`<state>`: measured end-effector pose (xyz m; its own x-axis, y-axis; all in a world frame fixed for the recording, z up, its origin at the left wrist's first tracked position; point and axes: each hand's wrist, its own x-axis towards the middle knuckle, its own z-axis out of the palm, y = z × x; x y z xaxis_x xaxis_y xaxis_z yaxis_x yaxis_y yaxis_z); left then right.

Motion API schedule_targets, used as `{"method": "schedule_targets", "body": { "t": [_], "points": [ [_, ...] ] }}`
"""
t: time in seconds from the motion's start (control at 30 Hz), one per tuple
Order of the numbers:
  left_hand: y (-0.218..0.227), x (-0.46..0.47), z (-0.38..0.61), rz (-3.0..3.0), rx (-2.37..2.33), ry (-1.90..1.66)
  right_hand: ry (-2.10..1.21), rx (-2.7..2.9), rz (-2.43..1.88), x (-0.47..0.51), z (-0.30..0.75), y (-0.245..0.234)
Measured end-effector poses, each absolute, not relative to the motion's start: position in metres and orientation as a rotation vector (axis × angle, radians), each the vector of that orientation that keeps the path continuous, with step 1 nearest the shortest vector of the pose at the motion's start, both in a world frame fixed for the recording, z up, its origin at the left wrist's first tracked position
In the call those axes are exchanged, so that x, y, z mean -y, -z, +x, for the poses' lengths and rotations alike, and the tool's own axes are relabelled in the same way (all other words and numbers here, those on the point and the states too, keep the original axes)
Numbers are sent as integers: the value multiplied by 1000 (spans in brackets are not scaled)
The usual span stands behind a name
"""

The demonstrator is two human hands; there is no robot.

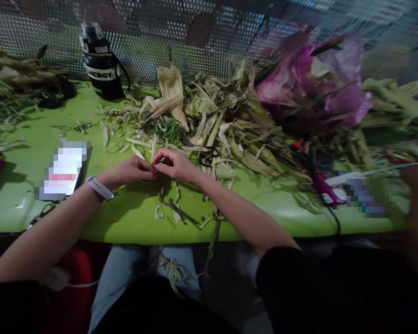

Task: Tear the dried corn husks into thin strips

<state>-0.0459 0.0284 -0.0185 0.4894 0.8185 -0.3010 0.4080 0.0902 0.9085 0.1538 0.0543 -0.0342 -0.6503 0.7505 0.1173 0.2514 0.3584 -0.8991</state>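
Note:
My left hand (134,170), with a white watch band on the wrist, meets my right hand (177,165) fingertip to fingertip over the green table. Both hands are closed in a pinch. A pale corn husk strip (154,146) sticks up from between the fingers; its lower part is hidden by them. Thin husk scraps (176,211) lie on the table just under my hands. Beyond them spreads a large heap of corn husks (243,134), partly dry and brownish. Black-handled scissors (209,156) lie by my right forearm, their blades not clearly seen.
A dark bottle (102,69) stands at the back left before a perforated metal screen (142,28). A phone (64,169) lies left of my hands. A pink plastic bag (313,88) sits at the back right. Another person's arm (417,208) shows at the right edge.

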Motion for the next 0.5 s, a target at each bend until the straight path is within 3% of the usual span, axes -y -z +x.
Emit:
{"method": "schedule_targets", "body": {
  "t": [0.5],
  "points": [
    [25,-29,-51,1523,-1066,-493,-1147,2221,-916,-58,157,39]
  ]
}}
